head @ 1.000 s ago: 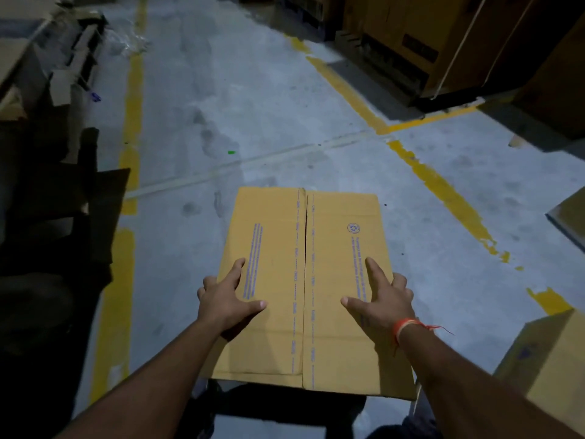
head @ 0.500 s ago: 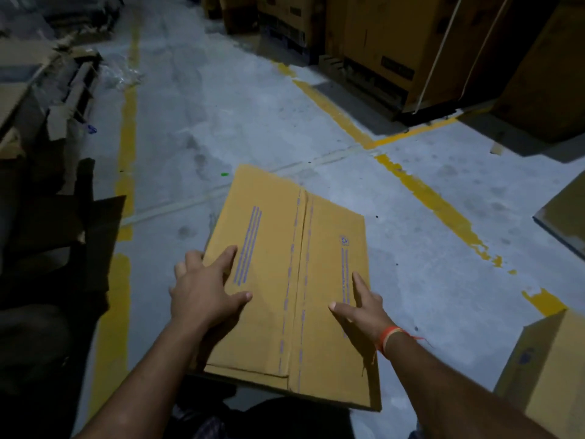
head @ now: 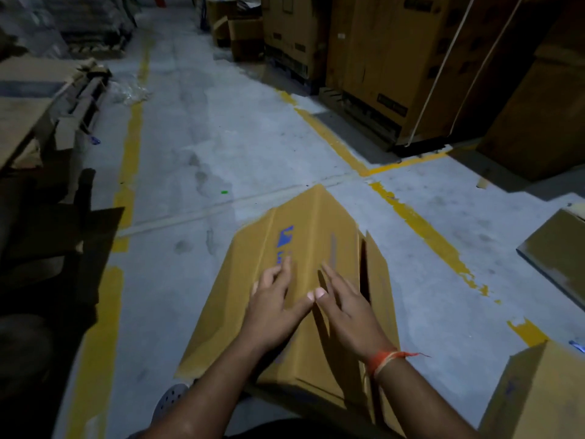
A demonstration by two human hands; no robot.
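A tan cardboard box (head: 304,236) with a blue logo stands tilted on the concrete floor right in front of me, one edge pointing up. My left hand (head: 272,307) lies flat on its left face with straight fingers. My right hand (head: 348,308), an orange thread round its wrist, presses flat beside it, and the two thumb tips touch. A dark slit between flaps shows to the right of my right hand.
Tall stacked cartons (head: 395,58) stand at the back right behind yellow floor lines (head: 421,226). Another box (head: 538,391) sits at the lower right and a flat one (head: 557,248) at the right edge. Dark cardboard and pallets (head: 47,128) line the left side.
The box has turned from lying flat, seam up, to a tilted pose with its logo face and a corner edge up. Both hands moved together toward the middle until the thumbs met.
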